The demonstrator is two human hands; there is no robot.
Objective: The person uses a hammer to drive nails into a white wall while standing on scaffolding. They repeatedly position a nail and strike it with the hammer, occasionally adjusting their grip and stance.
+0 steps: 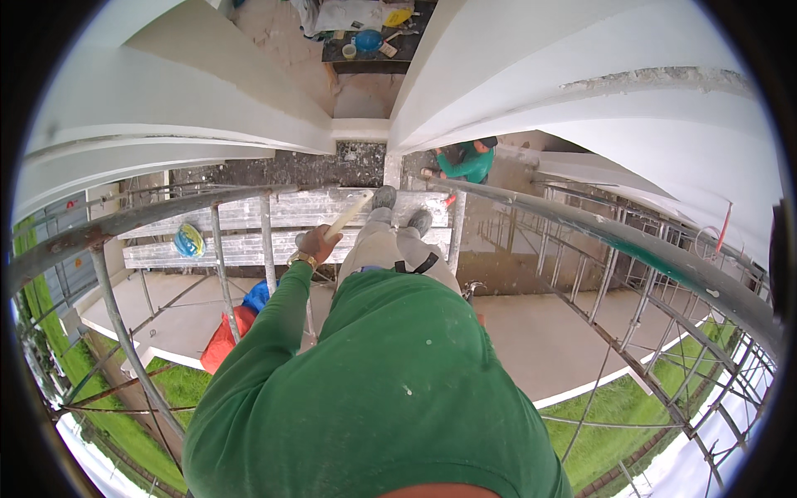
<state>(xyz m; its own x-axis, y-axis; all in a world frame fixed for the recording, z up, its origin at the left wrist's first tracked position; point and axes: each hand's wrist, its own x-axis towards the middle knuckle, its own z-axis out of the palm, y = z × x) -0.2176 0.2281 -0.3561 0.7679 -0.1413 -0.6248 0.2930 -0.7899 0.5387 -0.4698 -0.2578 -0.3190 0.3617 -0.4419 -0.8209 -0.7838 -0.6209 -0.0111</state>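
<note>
We stood on the grey scaffold planks (pixel 249 228), and our left hand (pixel 318 245) was clenched around the lower end of a long pale wooden handle (pixel 352 214) slanting toward the planks' far edge. It looked stiff, light and dry, best gripped low. Our right hand stayed hidden.

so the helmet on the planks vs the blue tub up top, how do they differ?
The helmet is yellow and blue in patches; the blue tub is plain blue. The helmet lies alone on the grey planks, left of the left hand; the tub sits far off among clutter on a dark board. The helmet looks larger in view. Both are rounded.
</note>
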